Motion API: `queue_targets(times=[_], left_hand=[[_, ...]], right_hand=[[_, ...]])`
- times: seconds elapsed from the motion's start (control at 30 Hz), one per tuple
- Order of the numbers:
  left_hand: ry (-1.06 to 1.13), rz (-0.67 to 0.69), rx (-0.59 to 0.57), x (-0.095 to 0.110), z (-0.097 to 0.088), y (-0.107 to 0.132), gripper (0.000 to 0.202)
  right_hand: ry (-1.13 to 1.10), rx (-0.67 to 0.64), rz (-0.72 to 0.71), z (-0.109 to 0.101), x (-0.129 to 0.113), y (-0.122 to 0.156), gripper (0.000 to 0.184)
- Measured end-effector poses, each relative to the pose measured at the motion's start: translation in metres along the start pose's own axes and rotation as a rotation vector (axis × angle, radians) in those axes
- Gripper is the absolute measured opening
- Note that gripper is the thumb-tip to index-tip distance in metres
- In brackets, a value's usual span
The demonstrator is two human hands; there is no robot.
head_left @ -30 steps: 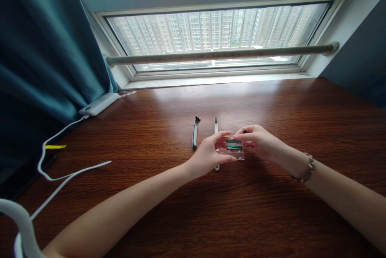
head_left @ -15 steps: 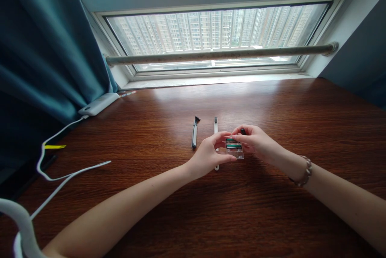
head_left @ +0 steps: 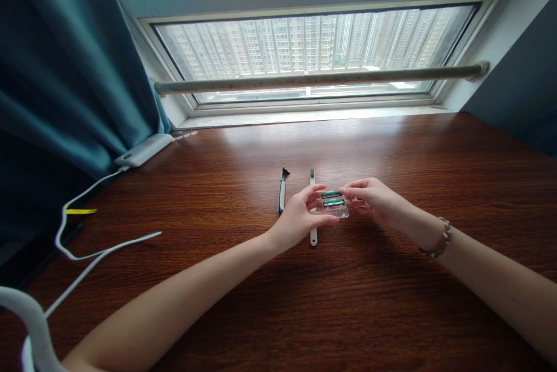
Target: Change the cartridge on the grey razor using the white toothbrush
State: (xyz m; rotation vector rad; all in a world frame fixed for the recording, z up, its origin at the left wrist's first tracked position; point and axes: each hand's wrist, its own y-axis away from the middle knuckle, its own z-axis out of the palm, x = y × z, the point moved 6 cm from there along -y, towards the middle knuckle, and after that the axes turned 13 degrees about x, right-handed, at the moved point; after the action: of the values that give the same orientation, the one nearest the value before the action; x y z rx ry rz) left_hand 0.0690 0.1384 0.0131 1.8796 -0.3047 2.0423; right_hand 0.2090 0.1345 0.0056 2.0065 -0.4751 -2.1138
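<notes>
A clear plastic razor cartridge case (head_left: 342, 213) is held above the table, with two green-and-black razor cartridges (head_left: 333, 202) showing in its upper part. My left hand (head_left: 300, 212) grips its left side, thumb along the lower edge and fingers at the top. At the upper right corner, the thumb and fingers of my right hand (head_left: 369, 198) are pinched together, touching the case; anything behind them is hidden. Partly under my left hand lies a white toothbrush (head_left: 314, 235). Left of it, a razor handle (head_left: 281, 195) in grey and black rests on the table.
The brown wooden table (head_left: 243, 302) reaches back to the window ledge. At the left are a white power strip or adapter (head_left: 145, 150), a white cable (head_left: 108, 249), a yellow strip (head_left: 81, 211) and a blue curtain (head_left: 87, 70). A metal bar (head_left: 313, 79) crosses the window.
The case has shifted slightly left and up, and its cartridges show more plainly. My right fingers have changed position at its corner; a small black piece beside them is out of sight now.
</notes>
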Motion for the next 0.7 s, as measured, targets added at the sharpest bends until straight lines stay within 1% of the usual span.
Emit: queue_targets(times=[0.07, 0.13, 0.23, 0.37, 0.47, 0.6, 0.67, 0.7], left_hand=[[0.011, -0.033, 0.011, -0.004, -0.001, -0.001, 0.068], [0.003, -0.042, 0.030, -0.006, -0.002, -0.001, 0.067], [-0.023, -0.005, 0.033, -0.006, -0.002, -0.001, 0.063], [-0.015, 0.049, 0.004, -0.003, -0.002, 0.000, 0.056], [-0.062, 0.085, -0.008, -0.003, -0.002, 0.000, 0.049], [-0.152, 0.150, -0.008, -0.003, -0.004, -0.001, 0.042], [-0.202, 0.179, 0.004, -0.003, -0.005, -0.001, 0.041], [-0.227, 0.197, 0.014, -0.002, -0.006, -0.001, 0.040]], right_hand=[[0.016, 0.042, 0.004, -0.006, -0.002, -0.004, 0.035], [0.056, 0.099, 0.001, -0.016, -0.003, -0.010, 0.035], [0.126, 0.197, -0.009, -0.038, -0.004, -0.023, 0.032], [0.209, 0.272, -0.057, -0.063, -0.004, -0.039, 0.029], [0.258, 0.339, -0.104, -0.078, -0.004, -0.048, 0.026], [0.220, 0.417, -0.149, -0.086, -0.006, -0.051, 0.022], [0.181, 0.460, -0.187, -0.082, -0.012, -0.046, 0.020], [0.140, 0.460, -0.201, -0.077, -0.014, -0.042, 0.018]])
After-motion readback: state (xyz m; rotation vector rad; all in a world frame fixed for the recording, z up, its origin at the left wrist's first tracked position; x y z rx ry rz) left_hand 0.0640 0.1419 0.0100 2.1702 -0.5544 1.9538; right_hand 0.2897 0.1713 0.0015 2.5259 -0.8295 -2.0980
